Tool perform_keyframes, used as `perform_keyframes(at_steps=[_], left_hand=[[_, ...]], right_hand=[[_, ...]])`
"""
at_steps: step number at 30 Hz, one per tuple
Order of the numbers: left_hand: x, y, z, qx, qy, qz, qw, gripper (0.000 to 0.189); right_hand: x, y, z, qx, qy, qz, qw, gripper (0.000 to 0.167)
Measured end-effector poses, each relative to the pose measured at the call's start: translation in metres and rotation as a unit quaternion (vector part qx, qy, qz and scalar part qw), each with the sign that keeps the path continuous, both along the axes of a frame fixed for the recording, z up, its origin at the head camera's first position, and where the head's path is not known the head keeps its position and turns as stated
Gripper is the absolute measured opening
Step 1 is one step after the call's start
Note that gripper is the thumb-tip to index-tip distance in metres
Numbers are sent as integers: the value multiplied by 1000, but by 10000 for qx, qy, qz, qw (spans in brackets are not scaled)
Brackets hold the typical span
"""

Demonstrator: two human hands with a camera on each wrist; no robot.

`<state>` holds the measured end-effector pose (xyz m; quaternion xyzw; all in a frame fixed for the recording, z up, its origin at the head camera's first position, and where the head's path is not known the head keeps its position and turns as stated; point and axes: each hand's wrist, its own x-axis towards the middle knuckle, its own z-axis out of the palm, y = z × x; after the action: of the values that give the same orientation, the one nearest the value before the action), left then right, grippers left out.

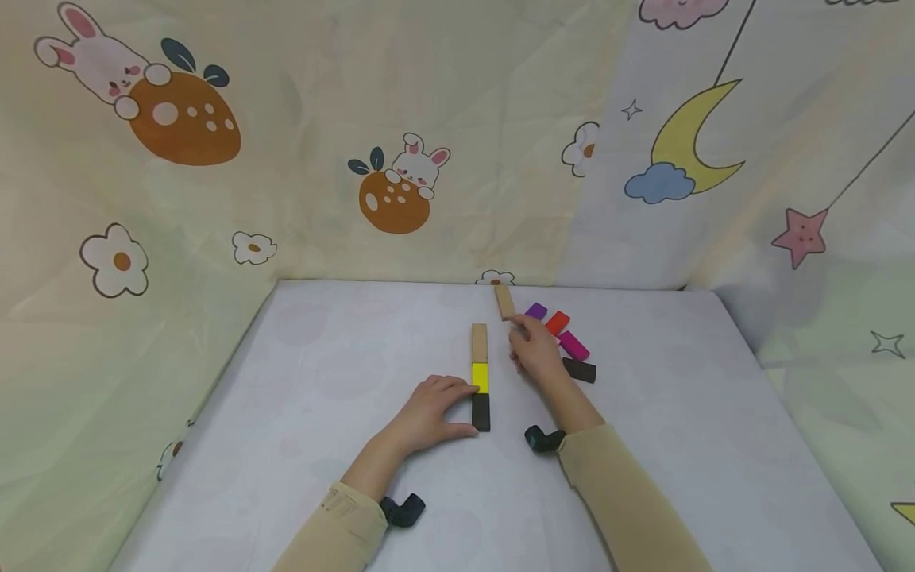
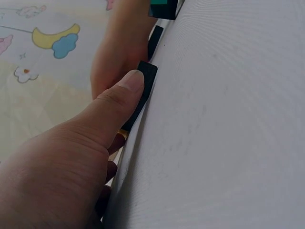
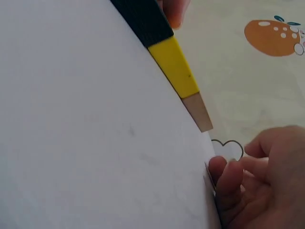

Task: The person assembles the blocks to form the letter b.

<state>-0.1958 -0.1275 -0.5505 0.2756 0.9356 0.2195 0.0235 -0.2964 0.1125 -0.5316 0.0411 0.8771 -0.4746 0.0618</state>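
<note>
Left hand (image 1: 429,409): thumb and fingers spread, thumb against black block (image 1: 481,415), fingertips at yellow block (image 1: 480,377). Wood block (image 1: 480,343) just beyond those fingertips, end to end with the yellow. Right hand (image 1: 539,351): fingers bent, one tip at near end of second wood block (image 1: 503,302); cannot tell whether it pinches. Purple block (image 1: 536,310), red block (image 1: 558,322) just past it; magenta block (image 1: 575,345), dark block (image 1: 580,370) to its right. Marks on left cuff (image 1: 350,502) too faint to read.
</note>
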Motion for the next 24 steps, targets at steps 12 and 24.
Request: perform_keyframes(at_steps=[12,24], left_hand=[[0,0,0,16,106,-48,9999,72],[1,1,4,1,78,-44,10000,72]], right_hand=[[-9,0,6,1356,440,1112,9835,43],[-15,3,8,1018,280,1016,9892,61]])
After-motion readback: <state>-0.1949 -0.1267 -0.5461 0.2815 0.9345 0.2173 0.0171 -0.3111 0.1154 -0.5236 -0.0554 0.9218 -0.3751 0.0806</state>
